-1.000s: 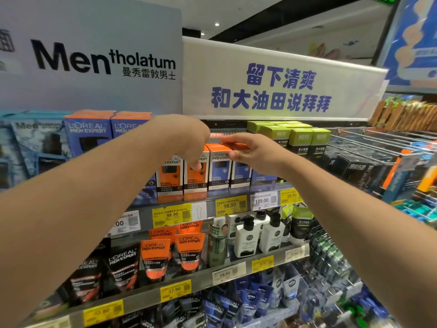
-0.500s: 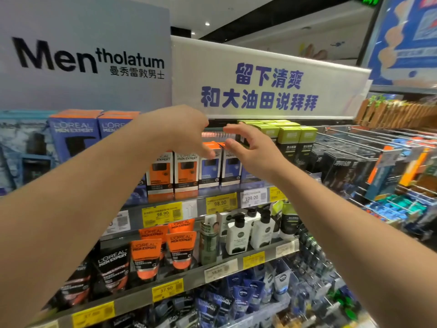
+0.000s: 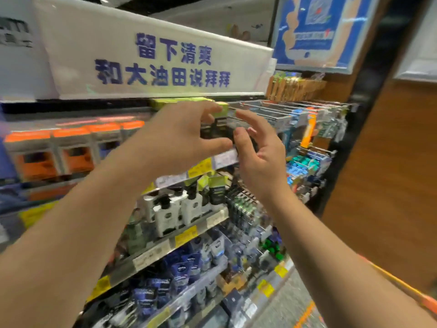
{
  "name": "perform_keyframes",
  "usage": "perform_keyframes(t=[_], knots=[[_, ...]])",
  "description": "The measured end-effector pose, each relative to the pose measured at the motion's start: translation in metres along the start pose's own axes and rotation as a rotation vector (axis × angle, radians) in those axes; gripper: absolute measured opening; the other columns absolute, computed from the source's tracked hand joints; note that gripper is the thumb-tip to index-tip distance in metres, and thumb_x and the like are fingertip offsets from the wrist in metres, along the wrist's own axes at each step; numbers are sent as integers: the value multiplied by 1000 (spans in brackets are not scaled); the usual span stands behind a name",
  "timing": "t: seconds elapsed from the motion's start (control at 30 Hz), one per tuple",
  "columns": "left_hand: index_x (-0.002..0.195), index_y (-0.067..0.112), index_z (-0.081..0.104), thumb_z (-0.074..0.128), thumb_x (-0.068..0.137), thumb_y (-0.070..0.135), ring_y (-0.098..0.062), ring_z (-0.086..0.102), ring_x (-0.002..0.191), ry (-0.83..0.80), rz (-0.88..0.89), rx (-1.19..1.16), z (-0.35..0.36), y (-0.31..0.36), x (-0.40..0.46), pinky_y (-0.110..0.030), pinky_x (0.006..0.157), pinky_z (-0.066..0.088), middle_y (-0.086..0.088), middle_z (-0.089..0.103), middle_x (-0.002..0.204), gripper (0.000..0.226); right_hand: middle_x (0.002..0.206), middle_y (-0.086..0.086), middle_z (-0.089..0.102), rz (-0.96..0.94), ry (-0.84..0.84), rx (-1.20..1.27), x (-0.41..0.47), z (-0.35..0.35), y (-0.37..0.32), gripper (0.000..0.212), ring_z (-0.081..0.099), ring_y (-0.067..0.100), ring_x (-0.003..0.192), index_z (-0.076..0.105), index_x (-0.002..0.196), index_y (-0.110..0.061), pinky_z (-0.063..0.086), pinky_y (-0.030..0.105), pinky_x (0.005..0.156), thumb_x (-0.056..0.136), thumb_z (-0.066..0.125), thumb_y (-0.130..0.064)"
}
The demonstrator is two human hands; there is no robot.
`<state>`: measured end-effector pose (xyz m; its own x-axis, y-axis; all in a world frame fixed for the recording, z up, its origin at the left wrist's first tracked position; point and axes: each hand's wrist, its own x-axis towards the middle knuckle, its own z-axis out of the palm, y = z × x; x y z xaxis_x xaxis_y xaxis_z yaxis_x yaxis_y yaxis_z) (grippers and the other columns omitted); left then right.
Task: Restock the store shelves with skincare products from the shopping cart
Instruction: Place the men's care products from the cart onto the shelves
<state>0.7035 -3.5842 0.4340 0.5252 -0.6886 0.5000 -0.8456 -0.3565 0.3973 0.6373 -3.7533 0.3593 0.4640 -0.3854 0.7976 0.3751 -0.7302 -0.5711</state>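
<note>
On the top shelf (image 3: 71,183) at far left stands a row of orange-topped skincare boxes (image 3: 71,147), blurred. The left hand (image 3: 179,136) reaches up in front of the green-topped dark boxes (image 3: 218,110) further along that shelf, fingers loosely spread; whether they touch a box I cannot tell. Just beside it, the right hand (image 3: 257,150) hovers, fingers relaxed and holding nothing. White pump bottles (image 3: 175,209) stand one shelf lower. Pegged goods (image 3: 307,138) hang at right.
</note>
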Motion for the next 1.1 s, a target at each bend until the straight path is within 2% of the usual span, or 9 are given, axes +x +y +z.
perform_keyframes(t=[0.13, 0.27, 0.4, 0.6, 0.77, 0.87, 0.97, 1.03, 1.1], knots=[[146, 36, 54, 74, 85, 56, -8, 63, 105, -176, 61, -122, 73, 38, 9, -26, 87, 47, 13, 66, 124, 67, 122, -14, 63, 47, 139, -160, -39, -74, 17, 30, 61, 6, 117, 65, 127, -24, 49, 29, 101, 101, 54, -33], [135, 36, 62, 77, 82, 54, -7, 68, 95, -395, 108, -219, 151, 82, 6, -27, 90, 52, 11, 70, 119, 58, 115, -14, 61, 132, 238, -296, -90, -148, 43, 26, 61, 9, 110, 63, 123, -31, 51, 38, 98, 98, 55, -32], [139, 34, 59, 77, 83, 55, -7, 66, 98, -575, 143, -251, 232, 127, -11, -18, 86, 43, 10, 69, 118, 63, 111, -9, 63, 280, 326, -373, -156, -217, 70, 25, 62, 10, 109, 66, 117, -31, 50, 35, 98, 95, 56, -33], [140, 26, 60, 75, 84, 56, -8, 66, 104, -866, 115, -253, 350, 173, -56, -29, 97, 51, 10, 69, 114, 65, 112, -4, 67, 642, 422, -350, -258, -289, 106, 20, 63, 9, 106, 69, 108, -37, 51, 33, 97, 91, 60, -36], [138, 26, 60, 69, 91, 55, -10, 63, 97, -1029, 55, -159, 428, 184, -93, -25, 84, 44, 10, 69, 110, 56, 110, -7, 68, 931, 460, -297, -333, -324, 143, 13, 62, 2, 100, 72, 108, -25, 50, 27, 90, 98, 65, -21], [137, 23, 62, 67, 92, 55, -15, 65, 103, -1068, -19, -133, 468, 180, -113, -28, 89, 47, 6, 71, 105, 55, 110, -2, 70, 1051, 497, -269, -371, -328, 174, 12, 63, 5, 100, 71, 106, -22, 49, 27, 92, 99, 64, -15], [136, 21, 62, 63, 95, 55, -17, 64, 104, -1115, -102, -102, 504, 172, -129, -30, 97, 46, 8, 67, 97, 53, 105, -4, 71, 1151, 544, -271, -408, -321, 209, 18, 65, 12, 101, 66, 97, -32, 51, 28, 93, 99, 64, -15], [133, 23, 63, 62, 94, 59, -15, 61, 93, -1135, -148, -85, 525, 166, -135, -27, 83, 43, 9, 63, 93, 53, 102, -6, 71, 1211, 554, -280, -430, -314, 233, 16, 66, 11, 98, 65, 94, -34, 50, 25, 89, 98, 64, -19], [129, 25, 63, 62, 94, 58, -15, 56, 87, -1153, -202, -56, 546, 162, -138, -26, 75, 37, 8, 62, 94, 49, 95, -5, 70, 1279, 593, -286, -453, -310, 257, 7, 65, 10, 88, 68, 96, -27, 49, 22, 79, 97, 64, -21]])
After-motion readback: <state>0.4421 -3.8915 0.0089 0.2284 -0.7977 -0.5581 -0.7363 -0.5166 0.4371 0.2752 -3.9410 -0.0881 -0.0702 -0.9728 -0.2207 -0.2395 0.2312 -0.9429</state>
